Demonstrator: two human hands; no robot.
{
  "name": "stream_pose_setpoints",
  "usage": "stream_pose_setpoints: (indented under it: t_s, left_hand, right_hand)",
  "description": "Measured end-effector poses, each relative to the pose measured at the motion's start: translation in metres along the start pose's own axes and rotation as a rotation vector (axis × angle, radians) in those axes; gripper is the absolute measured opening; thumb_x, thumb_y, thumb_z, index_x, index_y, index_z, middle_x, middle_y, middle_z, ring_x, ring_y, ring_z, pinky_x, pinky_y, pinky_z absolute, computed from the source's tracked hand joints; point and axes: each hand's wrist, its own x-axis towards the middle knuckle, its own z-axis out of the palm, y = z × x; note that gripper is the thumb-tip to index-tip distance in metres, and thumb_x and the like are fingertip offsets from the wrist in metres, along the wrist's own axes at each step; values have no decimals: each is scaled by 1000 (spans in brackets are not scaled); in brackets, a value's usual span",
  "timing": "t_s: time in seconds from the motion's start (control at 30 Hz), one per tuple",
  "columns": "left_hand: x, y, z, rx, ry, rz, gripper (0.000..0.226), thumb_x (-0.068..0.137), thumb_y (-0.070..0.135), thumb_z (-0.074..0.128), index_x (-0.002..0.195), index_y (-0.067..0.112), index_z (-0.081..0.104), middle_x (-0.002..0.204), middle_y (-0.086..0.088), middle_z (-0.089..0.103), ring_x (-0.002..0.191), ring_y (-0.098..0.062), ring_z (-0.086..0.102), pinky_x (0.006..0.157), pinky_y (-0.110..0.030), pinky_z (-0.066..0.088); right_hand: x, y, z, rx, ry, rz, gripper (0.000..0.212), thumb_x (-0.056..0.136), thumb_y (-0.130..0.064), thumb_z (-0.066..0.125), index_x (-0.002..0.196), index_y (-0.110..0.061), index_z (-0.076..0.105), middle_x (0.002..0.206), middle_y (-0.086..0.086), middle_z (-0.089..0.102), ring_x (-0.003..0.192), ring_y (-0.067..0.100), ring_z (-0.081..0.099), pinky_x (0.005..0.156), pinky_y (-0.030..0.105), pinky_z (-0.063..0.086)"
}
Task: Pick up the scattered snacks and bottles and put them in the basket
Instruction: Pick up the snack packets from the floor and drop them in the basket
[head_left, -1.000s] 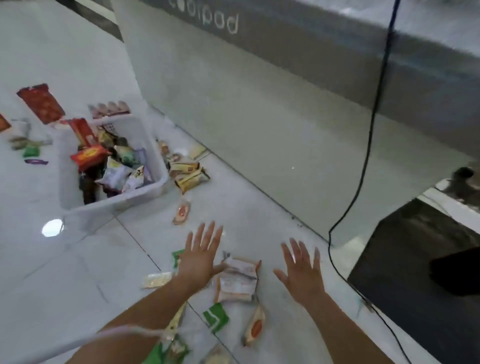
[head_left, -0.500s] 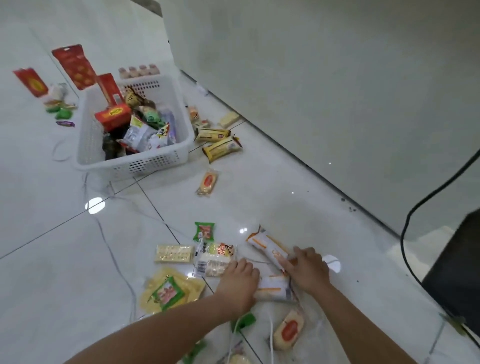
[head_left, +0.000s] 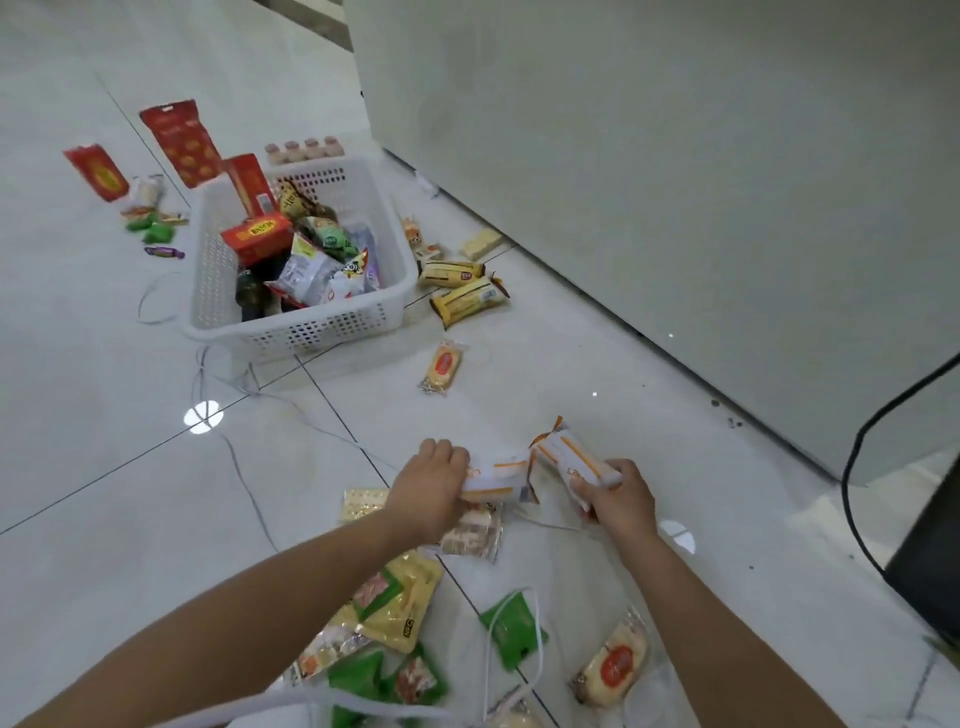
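View from above of a white tiled floor (head_left: 104, 415) strewn with snacks. At far left lie two red pouches (head_left: 182, 140), with small green sweets (head_left: 150, 228) near them.

Next comes the white perforated basket (head_left: 311, 332), standing on the floor and part full of packets and a red box. A row of small bottles (head_left: 306, 148) stands just behind its far rim. Just right of the basket lie two yellow-brown bars (head_left: 467, 299). A small cake packet (head_left: 441, 366) lies nearer the viewer.

In the centre foreground the left hand (head_left: 431, 483) is curled round a white-and-orange packet (head_left: 493, 475). The right hand (head_left: 618, 499) grips a second matching packet (head_left: 571, 454), tilted upward. The ends of the two packets meet between the hands, and both seem raised a little off the floor.

Below the forearms lie a yellow pack (head_left: 400, 608), a green sachet (head_left: 511, 631) and a round cake packet (head_left: 613, 665). A thin white cable (head_left: 249, 483) trails across the floor between the hands and the basket. At far right a black cable (head_left: 857, 467) hangs beside a grey wall.

The step in hand looks like carrying both packets to the basket, which sits well apart, up and to the left. Doing it well calls for a firm hold that does not crush the soft wrappers. The packets should be lifted clear of the white cable and over the near rim. They are best let go low over the gap at the basket's front, so nothing bounces out
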Motion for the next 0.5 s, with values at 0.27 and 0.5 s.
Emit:
stream_pose_setpoints:
  t_s: [0.27,0.5]
  left_hand:
    - [-8,-79,-47,-732,4,-687,47,82,46,65,102,9,42,97,-8,56,83,-25,55,66,-30,43]
    - [-4,-156,-82,-1041,297,-952,55,79,47,68,109,4,52,105,-15,64,95,-31,61,72,-35,48]
  right_hand:
    - [1,-56,10,196,-9,60,33,76,-12,75,101,-1,57,93,23,64,53,21,57,47,25,47]
    - [5,-143,83,275,-173,38,35,78,-12,75,103,-1,53,93,20,60,59,23,58,46,25,52]
